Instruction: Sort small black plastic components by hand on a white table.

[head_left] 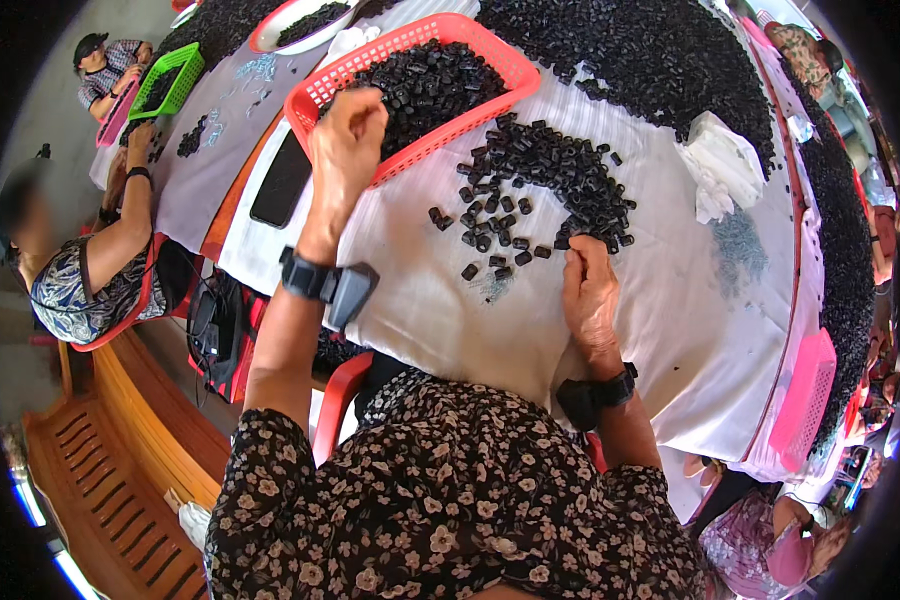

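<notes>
My left hand (353, 130) is raised over the near left side of a red perforated plastic basket (450, 128), its fingers curled together; whatever they may hold is hidden. Small black tube-shaped plastic pieces (420, 85) heap up inside the basket. To its right, a loose pile of the same pieces (570, 165) spreads over the white tablecloth (420, 270). At the near edge of that pile, my right hand (592, 285) has thumb and fingers pinched on one small black piece. Several stray pieces (500, 240) lie between my hands, beside a patch of thin pale bits (490, 290).
A black phone (281, 182) lies left of the basket. A crumpled white plastic bag (720, 165) sits on the right, near a bluish scatter (738, 250). A large black heap (650, 60) covers the far table. Another person (90, 250) sits at left, by a green basket (175, 80).
</notes>
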Action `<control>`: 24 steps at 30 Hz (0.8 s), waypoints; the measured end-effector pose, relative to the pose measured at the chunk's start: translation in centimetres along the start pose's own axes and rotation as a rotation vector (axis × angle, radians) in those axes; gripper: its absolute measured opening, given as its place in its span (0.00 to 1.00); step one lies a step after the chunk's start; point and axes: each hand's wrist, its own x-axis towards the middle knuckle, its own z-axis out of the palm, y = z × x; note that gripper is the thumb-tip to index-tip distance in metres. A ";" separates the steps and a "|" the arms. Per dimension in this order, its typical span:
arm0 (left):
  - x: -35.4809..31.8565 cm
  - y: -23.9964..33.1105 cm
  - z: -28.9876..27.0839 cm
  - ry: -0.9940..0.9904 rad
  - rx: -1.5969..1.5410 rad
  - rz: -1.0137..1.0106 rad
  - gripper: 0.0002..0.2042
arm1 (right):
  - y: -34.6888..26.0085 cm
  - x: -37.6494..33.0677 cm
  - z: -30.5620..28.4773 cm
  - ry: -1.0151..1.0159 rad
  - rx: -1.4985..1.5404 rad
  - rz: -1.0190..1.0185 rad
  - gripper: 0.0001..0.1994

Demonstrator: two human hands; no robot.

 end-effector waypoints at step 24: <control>-8.9 -1.5 2.4 -0.486 0.044 0.080 0.10 | -0.4 -0.3 0.1 -0.010 0.238 0.078 0.06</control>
